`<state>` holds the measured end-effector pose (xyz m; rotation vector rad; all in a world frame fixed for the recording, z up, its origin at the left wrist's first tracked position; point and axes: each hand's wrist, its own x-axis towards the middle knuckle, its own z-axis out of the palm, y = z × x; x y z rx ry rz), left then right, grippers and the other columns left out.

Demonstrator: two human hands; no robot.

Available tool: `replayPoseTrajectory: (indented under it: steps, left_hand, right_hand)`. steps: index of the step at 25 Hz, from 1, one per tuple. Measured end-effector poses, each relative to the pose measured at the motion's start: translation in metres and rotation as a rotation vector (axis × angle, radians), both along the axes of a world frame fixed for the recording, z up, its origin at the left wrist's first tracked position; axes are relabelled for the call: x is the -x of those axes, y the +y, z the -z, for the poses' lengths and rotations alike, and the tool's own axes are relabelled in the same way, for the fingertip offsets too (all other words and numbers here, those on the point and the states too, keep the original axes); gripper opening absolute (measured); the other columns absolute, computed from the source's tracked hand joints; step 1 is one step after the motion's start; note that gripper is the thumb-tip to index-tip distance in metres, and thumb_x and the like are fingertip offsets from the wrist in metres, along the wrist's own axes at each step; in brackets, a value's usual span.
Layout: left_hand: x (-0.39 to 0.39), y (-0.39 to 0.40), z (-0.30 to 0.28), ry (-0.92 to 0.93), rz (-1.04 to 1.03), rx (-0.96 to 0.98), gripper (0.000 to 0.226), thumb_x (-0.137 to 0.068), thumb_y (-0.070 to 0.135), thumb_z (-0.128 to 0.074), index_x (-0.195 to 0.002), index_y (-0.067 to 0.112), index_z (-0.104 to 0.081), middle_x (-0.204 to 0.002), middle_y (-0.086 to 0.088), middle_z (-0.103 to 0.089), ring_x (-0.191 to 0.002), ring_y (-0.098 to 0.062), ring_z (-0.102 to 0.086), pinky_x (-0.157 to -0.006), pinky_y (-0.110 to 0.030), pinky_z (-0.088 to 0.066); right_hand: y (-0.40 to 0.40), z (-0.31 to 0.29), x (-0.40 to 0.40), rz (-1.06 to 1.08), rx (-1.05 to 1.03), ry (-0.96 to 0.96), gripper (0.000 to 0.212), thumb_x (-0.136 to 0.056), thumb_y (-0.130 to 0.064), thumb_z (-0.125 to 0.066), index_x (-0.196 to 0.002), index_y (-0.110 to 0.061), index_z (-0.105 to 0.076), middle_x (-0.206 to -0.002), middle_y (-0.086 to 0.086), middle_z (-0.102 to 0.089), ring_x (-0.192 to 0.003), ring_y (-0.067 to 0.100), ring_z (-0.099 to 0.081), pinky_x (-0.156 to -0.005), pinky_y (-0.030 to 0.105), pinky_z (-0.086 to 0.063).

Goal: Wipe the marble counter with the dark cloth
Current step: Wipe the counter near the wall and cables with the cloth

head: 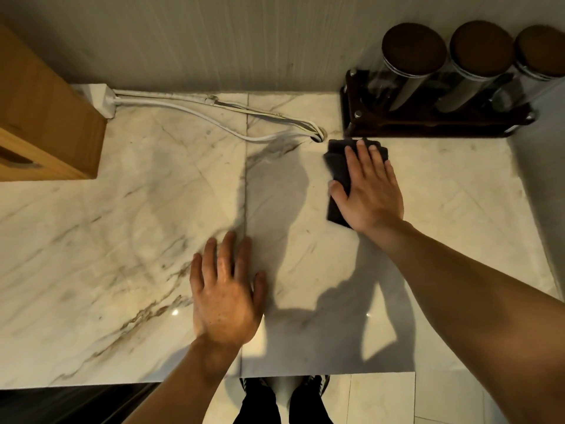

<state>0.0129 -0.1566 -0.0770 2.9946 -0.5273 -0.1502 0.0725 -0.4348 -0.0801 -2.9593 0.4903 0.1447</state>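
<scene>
The marble counter (122,240) is pale with grey and brown veins and fills most of the view. A folded dark cloth (336,166) lies flat on it at the back right, close to the cable hole. My right hand (370,191) presses down flat on the cloth with fingers spread, covering most of it. My left hand (226,295) rests palm down on the bare marble nearer the front edge, fingers apart, holding nothing.
A dark wooden rack (428,127) with three lidded glass jars (409,62) stands at the back right, just behind the cloth. White cables (183,110) run along the back into a hole (318,136). A wooden box (46,123) sits at the back left. The counter's front edge (305,373) is below.
</scene>
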Motion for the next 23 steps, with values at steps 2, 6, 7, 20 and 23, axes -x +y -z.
replayPoseTrajectory:
  steps: [2, 6, 7, 20, 23]
  left_hand:
    - [0.0, 0.001, 0.001, -0.011, 0.002, 0.014, 0.06, -0.09, 0.043, -0.039, -0.142, 0.012, -0.042, -0.148, -0.017, -0.039, -0.138, -0.042, -0.027, -0.114, -0.056, -0.018]
    - [0.001, 0.003, 0.003, -0.045, 0.018, 0.053, 0.059, -0.089, 0.04, -0.045, -0.14, 0.01, -0.045, -0.146, -0.018, -0.042, -0.136, -0.043, -0.031, -0.113, -0.056, -0.02]
    - [0.001, 0.003, 0.004, -0.051, 0.021, 0.063, 0.059, -0.089, 0.04, -0.047, -0.14, 0.01, -0.045, -0.146, -0.017, -0.042, -0.135, -0.043, -0.031, -0.112, -0.056, -0.02]
    - [0.003, 0.003, 0.004, 0.044, -0.014, 0.055, 0.062, -0.091, 0.051, -0.026, -0.146, 0.022, -0.028, -0.157, -0.009, -0.024, -0.144, -0.033, -0.01, -0.117, -0.05, -0.005]
    - [0.004, 0.003, 0.004, 0.023, -0.006, 0.053, 0.062, -0.091, 0.05, -0.025, -0.146, 0.02, -0.029, -0.156, -0.011, -0.025, -0.143, -0.035, -0.011, -0.116, -0.052, -0.007]
  right_hand:
    - [0.004, 0.001, -0.002, 0.095, -0.013, -0.024, 0.071, -0.093, -0.054, -0.022, -0.152, -0.019, -0.009, -0.162, 0.006, -0.005, -0.148, 0.024, 0.0, -0.12, 0.043, -0.003]
    - [0.013, 0.003, 0.003, 0.29, -0.054, -0.05, 0.07, -0.093, -0.053, -0.021, -0.152, -0.017, -0.007, -0.162, 0.007, -0.004, -0.148, 0.026, 0.002, -0.119, 0.045, -0.001]
    - [0.015, 0.004, 0.007, 0.336, -0.059, -0.057, 0.071, -0.093, -0.053, -0.021, -0.152, -0.017, -0.006, -0.162, 0.008, -0.003, -0.148, 0.026, 0.002, -0.119, 0.046, -0.001]
    - [0.056, 0.001, 0.11, 0.515, -0.035, -0.065, 0.072, -0.094, -0.052, -0.023, -0.152, -0.012, -0.009, -0.161, 0.011, -0.007, -0.148, 0.027, 0.0, -0.119, 0.045, -0.003]
    - [0.068, 0.001, 0.133, 0.531, -0.027, -0.069, 0.072, -0.094, -0.052, -0.023, -0.152, -0.011, -0.011, -0.161, 0.012, -0.009, -0.148, 0.027, -0.002, -0.119, 0.045, -0.004]
